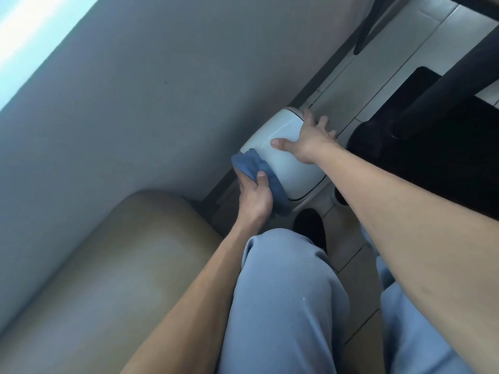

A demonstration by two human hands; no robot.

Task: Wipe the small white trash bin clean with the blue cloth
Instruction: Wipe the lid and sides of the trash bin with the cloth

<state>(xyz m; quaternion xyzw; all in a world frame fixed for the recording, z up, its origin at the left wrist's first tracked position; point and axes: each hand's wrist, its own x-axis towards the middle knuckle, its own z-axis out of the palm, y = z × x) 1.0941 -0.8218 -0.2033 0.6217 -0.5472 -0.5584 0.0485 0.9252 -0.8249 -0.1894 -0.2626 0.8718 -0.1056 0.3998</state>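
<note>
Bin (pixel 286 160), small and white, stands on the tiled floor (pixel 388 63) against the grey wall (pixel 151 98), just beside a black mat (pixel 432 147). Blue cloth (pixel 249 168) lies pressed on the lid's near edge, gripped by the left hand (pixel 255 197) with thumb curled over it. Right hand (pixel 310 137) rests spread on the lid, fingers straight, holding nothing. A tan cushion (pixel 129 265) sits nearer, beside light blue trousers (pixel 283 306).
</note>
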